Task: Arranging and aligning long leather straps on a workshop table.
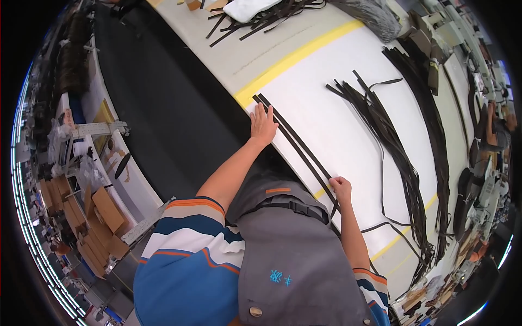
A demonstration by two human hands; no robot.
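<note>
Two long black strips (299,143) lie side by side along the near edge of a white-topped table (326,110). My left hand (263,124) rests flat near their upper ends, fingers spread a little, pressing on the strip closer to the edge. Farther down, my right hand (341,188) pinches the other strip between thumb and fingers. Below that hand, the strips cross near the table edge. To the right lies a loose bundle of black strips (387,134), with one thin strip looping away from it.
A thicker black bundle (432,134) runs along the far side. More strips (281,18) lie by a white item at the top. Yellow tape (297,57) crosses the table. Black material (163,89) and cardboard boxes (108,210) are on the left. A person (499,130) is at far right.
</note>
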